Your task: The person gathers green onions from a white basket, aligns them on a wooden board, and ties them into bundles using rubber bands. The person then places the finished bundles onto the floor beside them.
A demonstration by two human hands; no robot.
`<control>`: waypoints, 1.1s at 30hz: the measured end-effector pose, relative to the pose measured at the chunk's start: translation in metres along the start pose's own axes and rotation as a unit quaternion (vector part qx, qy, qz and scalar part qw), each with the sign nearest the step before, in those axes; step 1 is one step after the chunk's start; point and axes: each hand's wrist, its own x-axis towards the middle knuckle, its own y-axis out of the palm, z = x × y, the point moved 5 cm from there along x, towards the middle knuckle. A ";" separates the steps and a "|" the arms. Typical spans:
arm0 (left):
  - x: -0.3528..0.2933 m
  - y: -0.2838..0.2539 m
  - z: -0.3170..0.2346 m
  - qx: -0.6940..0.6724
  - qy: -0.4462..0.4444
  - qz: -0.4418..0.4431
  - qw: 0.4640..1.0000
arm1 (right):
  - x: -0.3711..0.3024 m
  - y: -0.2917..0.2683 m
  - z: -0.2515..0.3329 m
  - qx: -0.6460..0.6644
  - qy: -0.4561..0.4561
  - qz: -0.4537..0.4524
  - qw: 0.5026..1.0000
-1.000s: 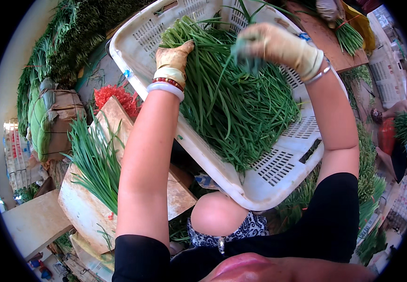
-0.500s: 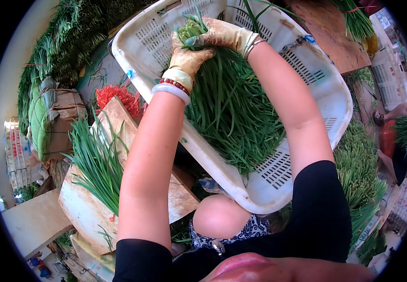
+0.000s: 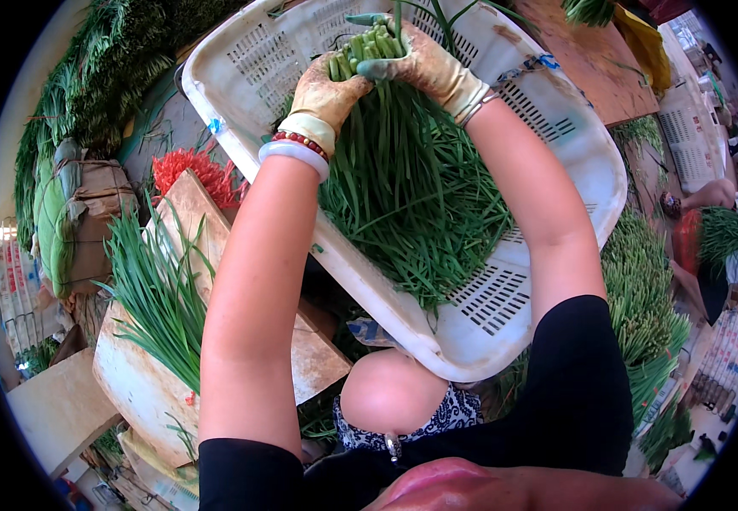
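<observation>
Both my hands wear stained cream work gloves with green fingertips. Between them, at the far end of a white perforated plastic crate [image 3: 612,200], is a bunch of garlic chives [image 3: 373,44], its pale cut ends bunched upward and its leaves hanging toward me. My left hand [image 3: 325,95] is closed around the left side of the stalks. On the right side, my right hand [image 3: 424,72] grips them with its thumb across the front, and one finger stretches behind the cut ends. More loose chives [image 3: 424,204] lie in the crate under the bunch; where the two meet is hard to see.
Left of the crate, chives [image 3: 152,289] lie on a worn board [image 3: 143,383] near a pile of red ties [image 3: 194,175]. Wrapped bundles [image 3: 101,213] and stacked greens [image 3: 105,77] stand farther left. At right are more cut greens [image 3: 641,289] and another person's arm [image 3: 701,196].
The right hand has shifted slightly right, and one of its fingers now stretches out behind the stalks. More of the cut ends show. The whole view has shifted a little.
</observation>
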 end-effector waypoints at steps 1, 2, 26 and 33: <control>-0.002 0.000 -0.003 -0.016 -0.010 -0.002 1.000 | 0.001 0.005 -0.002 -0.034 -0.014 0.009 0.999; -0.004 0.002 -0.006 -0.033 -0.019 -0.004 0.999 | 0.002 0.004 -0.004 -0.052 -0.005 -0.021 0.998; -0.021 -0.035 -0.023 -0.191 -0.121 -0.268 0.937 | -0.058 -0.131 0.101 -0.032 -0.059 -0.358 0.931; 0.018 -0.052 0.029 -0.045 -0.110 -0.212 0.970 | -0.143 -0.254 0.338 -0.074 -0.065 -0.435 0.895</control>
